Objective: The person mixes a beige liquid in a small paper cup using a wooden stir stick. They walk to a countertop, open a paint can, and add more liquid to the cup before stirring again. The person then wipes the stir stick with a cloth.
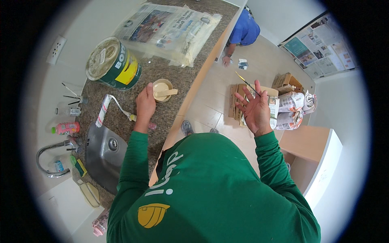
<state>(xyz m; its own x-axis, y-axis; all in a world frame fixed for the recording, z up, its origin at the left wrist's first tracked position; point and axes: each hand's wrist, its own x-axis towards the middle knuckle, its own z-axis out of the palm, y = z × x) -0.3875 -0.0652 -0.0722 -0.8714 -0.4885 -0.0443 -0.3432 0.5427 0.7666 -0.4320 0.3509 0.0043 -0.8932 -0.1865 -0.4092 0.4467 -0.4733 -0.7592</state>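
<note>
My left hand (145, 106) is closed at the side of a small round cup (155, 96) over the granite counter, its thumb against the rim. Cream paint coats the cup's inside, and a pale flat stirring stick (166, 93) lies across it, its end past the rim. Whether the cup rests on the counter, I cannot tell. Out over the floor to the right, my right hand (254, 111) is palm up with its fingers spread. A thin paintbrush (247, 83) is held in it by the thumb, its yellowish end pointing up and left.
A big green paint bucket (106, 67) stands behind the cup, near taped newspaper (166, 30). A paint roller (106, 109) lies by the steel sink (106, 154). Boxes (287, 84) and filled bags (291, 111) stand on the right. A person in blue (244, 30) is low at the floor.
</note>
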